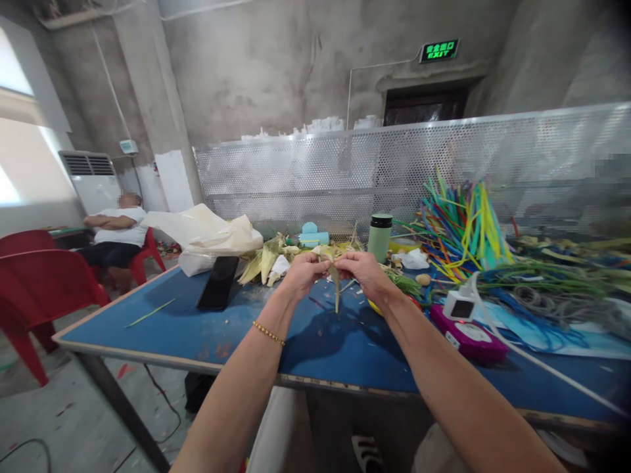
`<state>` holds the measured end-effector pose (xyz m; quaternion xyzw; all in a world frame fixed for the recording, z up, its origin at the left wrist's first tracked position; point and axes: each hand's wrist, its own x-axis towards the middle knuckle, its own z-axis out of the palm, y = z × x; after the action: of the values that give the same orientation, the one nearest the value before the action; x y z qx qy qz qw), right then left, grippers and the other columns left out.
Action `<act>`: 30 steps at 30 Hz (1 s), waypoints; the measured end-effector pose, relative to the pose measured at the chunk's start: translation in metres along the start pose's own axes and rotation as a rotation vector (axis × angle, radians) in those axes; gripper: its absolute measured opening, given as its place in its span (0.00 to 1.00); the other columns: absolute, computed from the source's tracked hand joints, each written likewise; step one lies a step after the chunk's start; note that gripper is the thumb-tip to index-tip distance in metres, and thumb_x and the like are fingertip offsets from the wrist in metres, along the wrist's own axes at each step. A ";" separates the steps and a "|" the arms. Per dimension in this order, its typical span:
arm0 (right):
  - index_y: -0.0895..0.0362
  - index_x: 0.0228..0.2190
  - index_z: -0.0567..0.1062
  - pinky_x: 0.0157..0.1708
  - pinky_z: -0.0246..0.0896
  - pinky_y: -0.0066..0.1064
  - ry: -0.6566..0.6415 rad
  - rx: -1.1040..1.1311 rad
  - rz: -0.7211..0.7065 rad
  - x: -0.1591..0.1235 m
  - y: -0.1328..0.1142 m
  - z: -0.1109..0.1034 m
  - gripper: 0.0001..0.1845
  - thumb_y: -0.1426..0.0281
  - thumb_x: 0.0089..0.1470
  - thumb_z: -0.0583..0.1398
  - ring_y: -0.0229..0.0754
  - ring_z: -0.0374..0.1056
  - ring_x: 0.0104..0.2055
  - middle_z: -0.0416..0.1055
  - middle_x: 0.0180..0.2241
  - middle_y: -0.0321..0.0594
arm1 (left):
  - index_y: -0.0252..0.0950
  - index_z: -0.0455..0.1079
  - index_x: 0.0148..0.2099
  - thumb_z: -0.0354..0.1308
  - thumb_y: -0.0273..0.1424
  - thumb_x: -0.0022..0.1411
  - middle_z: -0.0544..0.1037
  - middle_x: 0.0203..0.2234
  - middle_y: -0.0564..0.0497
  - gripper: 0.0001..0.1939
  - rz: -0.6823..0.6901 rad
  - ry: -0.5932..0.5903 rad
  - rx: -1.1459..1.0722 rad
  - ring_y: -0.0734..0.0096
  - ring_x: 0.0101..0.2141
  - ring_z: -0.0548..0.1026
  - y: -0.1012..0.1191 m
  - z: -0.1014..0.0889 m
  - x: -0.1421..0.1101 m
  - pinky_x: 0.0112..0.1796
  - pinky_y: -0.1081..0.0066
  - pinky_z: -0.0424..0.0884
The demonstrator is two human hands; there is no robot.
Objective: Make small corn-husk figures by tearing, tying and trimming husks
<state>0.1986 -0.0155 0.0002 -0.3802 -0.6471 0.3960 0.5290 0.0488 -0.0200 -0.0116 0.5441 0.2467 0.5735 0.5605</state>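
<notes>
Above the middle of the blue table [172,328], my two hands meet at a pale, yellowish-green strip that looks like dried corn husk [336,292]. My left hand [306,270] pinches it from the left, thumb and fingers closed. From the other side, my right hand [365,270] is also closed in a pinch on the strip. One narrow end hangs down between the hands, and fingers partly cover the upper part. Just behind and left lie more husk pieces [269,259]. A green bottle with a black lid [380,240] stands behind my right hand.
A black phone [218,284] and a whitish plastic bag [217,230] lie left. Colourful strips [468,230], a magenta box [463,338] with a white charger [459,305], and a white cable [542,371] are right. A seated person [118,226] is beyond red chairs [54,282].
</notes>
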 end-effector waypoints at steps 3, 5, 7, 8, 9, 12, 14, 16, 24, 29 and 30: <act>0.61 0.20 0.75 0.19 0.53 0.25 0.017 0.015 -0.008 0.001 0.002 0.000 0.06 0.69 0.38 0.64 0.33 0.61 0.19 0.69 0.16 0.36 | 0.29 0.67 0.25 0.68 0.26 0.43 0.71 0.20 0.51 0.11 -0.004 -0.007 -0.032 0.78 0.21 0.67 0.002 -0.001 0.000 0.28 0.71 0.61; 0.61 0.21 0.75 0.17 0.50 0.24 0.038 0.071 0.013 0.001 0.001 -0.001 0.06 0.70 0.40 0.65 0.32 0.59 0.17 0.67 0.15 0.34 | 0.28 0.68 0.26 0.68 0.25 0.42 0.71 0.20 0.51 0.11 -0.002 0.013 -0.044 0.78 0.21 0.67 0.003 -0.002 0.001 0.27 0.72 0.61; 0.61 0.22 0.74 0.14 0.48 0.23 0.047 0.222 0.049 0.001 -0.001 -0.002 0.05 0.72 0.43 0.64 0.30 0.56 0.16 0.66 0.15 0.33 | 0.28 0.68 0.27 0.68 0.24 0.42 0.71 0.20 0.52 0.11 0.007 0.045 -0.059 0.79 0.21 0.67 0.003 -0.002 0.001 0.27 0.72 0.61; 0.61 0.23 0.73 0.14 0.49 0.22 0.049 0.317 0.066 0.001 -0.002 -0.003 0.05 0.73 0.45 0.64 0.30 0.56 0.16 0.67 0.17 0.34 | 0.28 0.68 0.26 0.68 0.24 0.43 0.70 0.20 0.52 0.11 0.012 0.056 -0.067 0.79 0.21 0.67 0.004 -0.002 0.001 0.27 0.72 0.61; 0.60 0.24 0.72 0.14 0.51 0.22 0.053 0.409 0.085 0.001 -0.004 -0.004 0.04 0.74 0.46 0.63 0.30 0.57 0.17 0.70 0.19 0.35 | 0.29 0.67 0.26 0.68 0.24 0.43 0.70 0.20 0.52 0.11 0.016 0.061 -0.076 0.79 0.21 0.67 0.004 -0.002 0.001 0.27 0.72 0.61; 0.59 0.27 0.70 0.18 0.62 0.24 0.063 0.526 0.130 -0.001 -0.010 -0.007 0.05 0.76 0.50 0.62 0.32 0.64 0.20 0.73 0.23 0.38 | 0.29 0.66 0.25 0.68 0.24 0.42 0.69 0.20 0.53 0.12 0.036 0.077 -0.115 0.79 0.21 0.67 0.005 -0.003 0.001 0.27 0.73 0.61; 0.59 0.27 0.69 0.19 0.66 0.25 0.070 0.492 0.140 -0.001 -0.013 -0.009 0.05 0.76 0.52 0.62 0.33 0.66 0.20 0.71 0.21 0.37 | 0.29 0.66 0.26 0.69 0.23 0.41 0.69 0.21 0.54 0.13 0.052 0.102 -0.149 0.80 0.21 0.67 0.006 -0.005 0.002 0.27 0.73 0.61; 0.59 0.26 0.69 0.19 0.67 0.25 0.087 0.446 0.133 -0.001 -0.013 -0.014 0.06 0.76 0.52 0.62 0.33 0.66 0.19 0.69 0.19 0.35 | 0.29 0.66 0.27 0.69 0.23 0.41 0.69 0.21 0.55 0.13 0.066 0.144 -0.172 0.81 0.21 0.66 0.007 -0.008 0.004 0.27 0.74 0.61; 0.57 0.23 0.68 0.22 0.70 0.33 0.499 -0.007 0.112 0.014 -0.004 -0.058 0.07 0.76 0.50 0.59 0.37 0.66 0.17 0.68 0.17 0.36 | 0.30 0.66 0.27 0.68 0.22 0.42 0.67 0.19 0.57 0.13 0.129 0.319 -0.189 0.82 0.20 0.65 0.011 -0.018 0.009 0.26 0.74 0.60; 0.60 0.27 0.74 0.35 0.67 0.40 0.784 -0.396 0.015 0.017 0.002 -0.093 0.06 0.75 0.48 0.56 0.49 0.72 0.32 0.74 0.28 0.50 | 0.30 0.65 0.27 0.68 0.22 0.42 0.68 0.19 0.56 0.12 0.142 0.335 -0.186 0.82 0.20 0.65 0.012 -0.019 0.009 0.25 0.75 0.60; 0.61 0.28 0.76 0.38 0.65 0.41 0.814 -0.606 -0.016 0.017 0.003 -0.098 0.08 0.74 0.49 0.56 0.51 0.72 0.36 0.74 0.31 0.52 | 0.30 0.65 0.27 0.68 0.22 0.42 0.68 0.19 0.56 0.12 0.141 0.333 -0.179 0.82 0.20 0.65 0.012 -0.019 0.009 0.25 0.75 0.60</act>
<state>0.2924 0.0116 0.0161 -0.6350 -0.4772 0.0061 0.6075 0.0294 -0.0083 -0.0034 0.4056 0.2456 0.7130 0.5165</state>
